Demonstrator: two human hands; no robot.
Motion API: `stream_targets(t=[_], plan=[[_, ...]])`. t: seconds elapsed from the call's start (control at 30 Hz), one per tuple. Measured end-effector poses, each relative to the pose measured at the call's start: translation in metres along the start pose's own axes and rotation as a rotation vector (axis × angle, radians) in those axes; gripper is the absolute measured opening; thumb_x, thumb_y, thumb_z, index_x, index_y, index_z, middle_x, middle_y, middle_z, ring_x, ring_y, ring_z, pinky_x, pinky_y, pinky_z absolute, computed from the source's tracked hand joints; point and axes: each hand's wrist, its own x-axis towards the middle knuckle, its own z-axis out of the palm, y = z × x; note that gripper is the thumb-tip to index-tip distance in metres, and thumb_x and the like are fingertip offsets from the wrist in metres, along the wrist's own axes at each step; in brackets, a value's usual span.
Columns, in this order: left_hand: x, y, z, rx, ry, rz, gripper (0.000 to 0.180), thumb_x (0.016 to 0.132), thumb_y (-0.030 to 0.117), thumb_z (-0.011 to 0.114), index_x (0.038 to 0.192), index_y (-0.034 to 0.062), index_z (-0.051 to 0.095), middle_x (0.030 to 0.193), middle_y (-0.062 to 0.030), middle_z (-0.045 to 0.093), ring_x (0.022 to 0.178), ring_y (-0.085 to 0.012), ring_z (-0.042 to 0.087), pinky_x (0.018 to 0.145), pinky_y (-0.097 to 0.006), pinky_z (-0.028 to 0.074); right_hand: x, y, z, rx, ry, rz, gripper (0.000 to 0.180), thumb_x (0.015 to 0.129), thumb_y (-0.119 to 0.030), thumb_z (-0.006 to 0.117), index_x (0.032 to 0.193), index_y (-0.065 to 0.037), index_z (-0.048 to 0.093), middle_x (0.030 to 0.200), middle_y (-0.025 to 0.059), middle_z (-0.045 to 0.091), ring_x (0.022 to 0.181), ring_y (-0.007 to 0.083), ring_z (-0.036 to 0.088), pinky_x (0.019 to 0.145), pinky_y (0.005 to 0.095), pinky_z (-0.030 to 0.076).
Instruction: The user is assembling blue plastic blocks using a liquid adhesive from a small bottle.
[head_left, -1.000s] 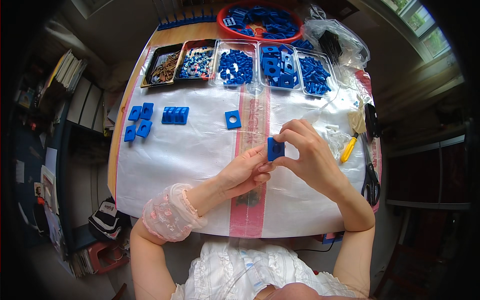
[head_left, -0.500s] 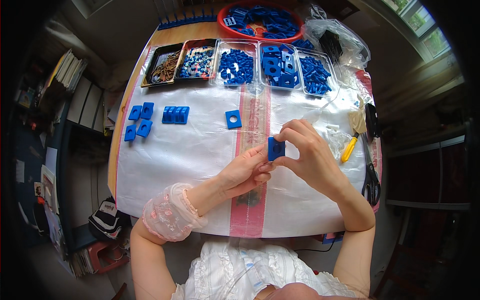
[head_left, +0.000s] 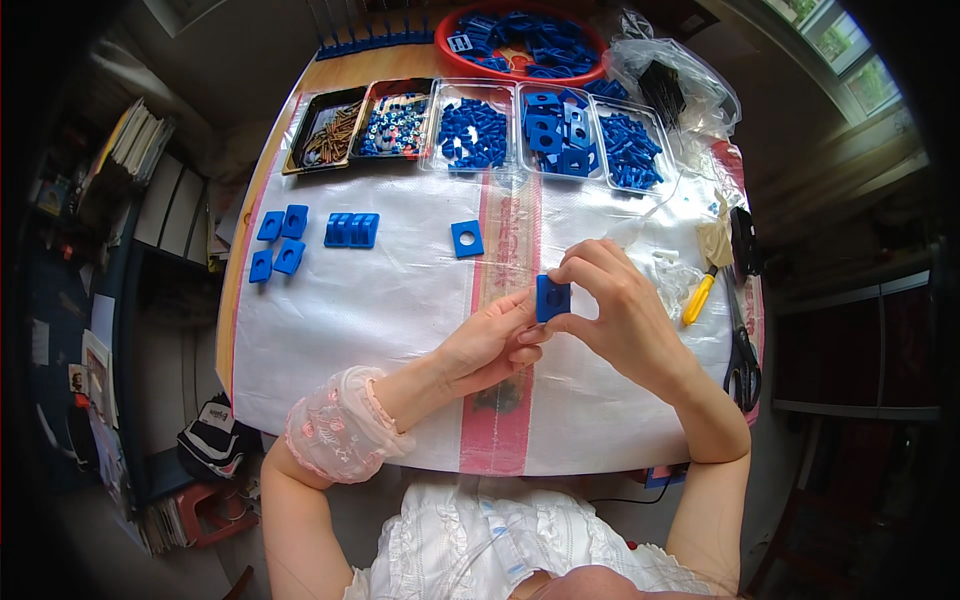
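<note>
Pinched between the fingers of both hands, a small blue square block (head_left: 552,297) sits above the middle of the white sheet (head_left: 400,300), over its pink stripe. Left hand (head_left: 490,340) holds its lower left side; right hand (head_left: 612,310) closes on its top and right edge. Just beyond lies another blue square piece with a hole (head_left: 466,238). Farther off, clear trays of blue parts (head_left: 545,130) line the table's far edge, and a yellow-handled tool (head_left: 700,295) lies to the right.

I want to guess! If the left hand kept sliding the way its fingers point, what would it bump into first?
The left hand points up and right, so it meets the small blue block it already pinches, then probably the right hand close behind.
</note>
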Motion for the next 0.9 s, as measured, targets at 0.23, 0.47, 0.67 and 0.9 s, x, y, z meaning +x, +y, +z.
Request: stream_targets(t=[0.23,0.47,0.67,0.9], plan=[[-0.0003,0.0001,0.0,0.003,0.005,-0.002,0.019,0.105,0.025,0.048,0.118,0.0141,0.055,0.082,0.0071,0.044,0.067,-0.0008,0.036,0.055,-0.018,0.03,0.0,0.0001,0.0005,0.003,0.012,-0.01,0.031,0.068,-0.008,0.079,0.094,-0.002,0.063,0.097,0.0079,0.057,0.098,0.0275,0.055,0.082,0.0376,0.048],[-0.0015,0.0019,0.004,0.011,0.018,-0.001,0.018,0.104,0.027,0.048,0.115,0.0142,0.056,0.081,0.007,0.043,0.067,-0.001,0.035,0.055,-0.018,0.03,0.0001,-0.0002,0.0005,0.002,0.017,-0.01,0.031,0.067,-0.008,0.079,0.093,-0.002,0.063,0.097,0.0076,0.058,0.099,0.0274,0.056,0.082,0.0376,0.048],[-0.0009,0.002,0.0039,0.007,0.022,-0.005,0.016,0.104,0.028,0.049,0.111,0.0143,0.055,0.08,0.0072,0.043,0.066,-0.0008,0.036,0.054,-0.018,0.03,-0.0001,0.0003,0.0007,-0.001,0.019,-0.007,0.031,0.067,-0.008,0.079,0.093,-0.002,0.064,0.097,0.0075,0.058,0.099,0.0273,0.056,0.081,0.0377,0.049],[-0.0011,0.0017,0.0042,0.012,0.027,0.002,0.016,0.104,0.029,0.049,0.11,0.0148,0.055,0.08,0.0074,0.043,0.066,-0.0011,0.036,0.055,-0.018,0.03,0.0,0.0007,0.0011,0.006,0.023,-0.015,0.031,0.067,-0.007,0.079,0.094,-0.002,0.064,0.097,0.0076,0.058,0.099,0.0273,0.056,0.082,0.0377,0.049]])
